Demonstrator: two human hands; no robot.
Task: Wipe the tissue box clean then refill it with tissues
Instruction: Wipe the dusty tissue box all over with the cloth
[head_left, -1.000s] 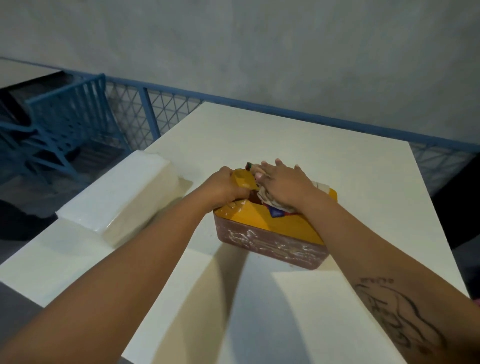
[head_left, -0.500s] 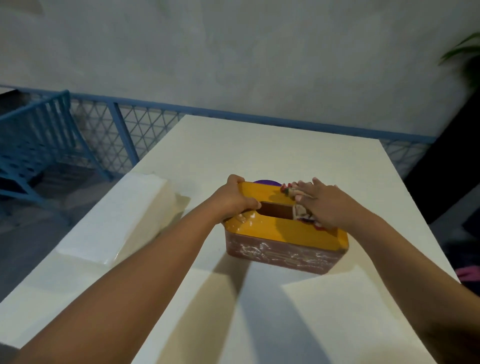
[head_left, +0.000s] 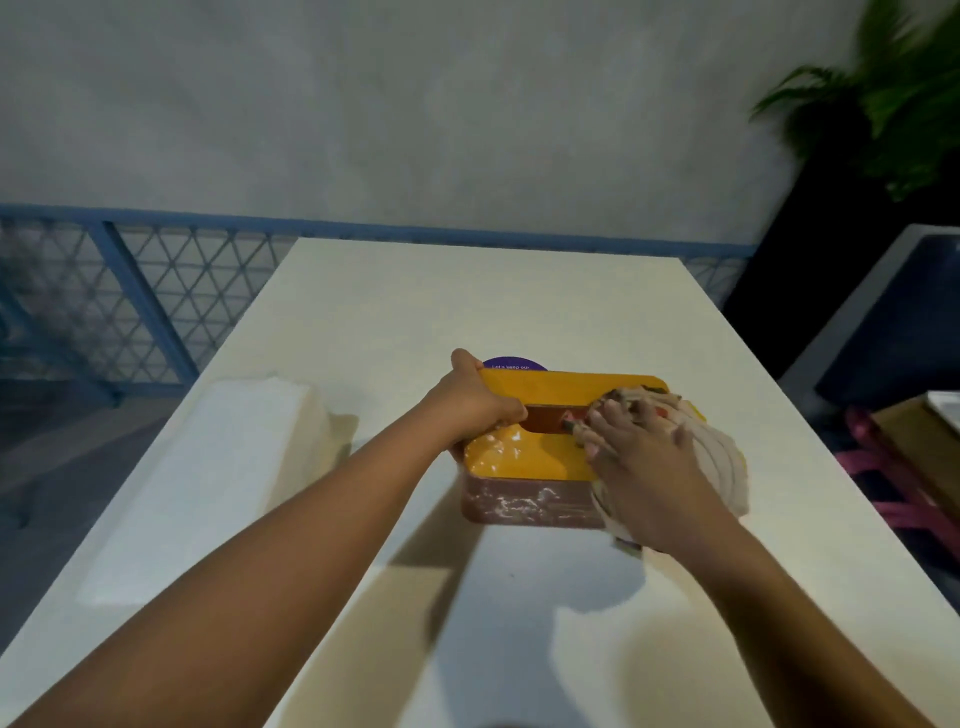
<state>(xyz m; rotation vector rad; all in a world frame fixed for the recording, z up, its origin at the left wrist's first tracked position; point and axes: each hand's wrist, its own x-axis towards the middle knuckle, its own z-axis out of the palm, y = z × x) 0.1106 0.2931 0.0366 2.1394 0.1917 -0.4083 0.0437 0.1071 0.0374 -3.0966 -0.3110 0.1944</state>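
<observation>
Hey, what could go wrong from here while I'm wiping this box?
The cloth under your right hand sits at the slot's edge, so it may push the white residue into the box. Smears also show on the brown front wall, which the wiping could miss. Only your left hand steadies the box; a hard push might slide it on the table.
</observation>
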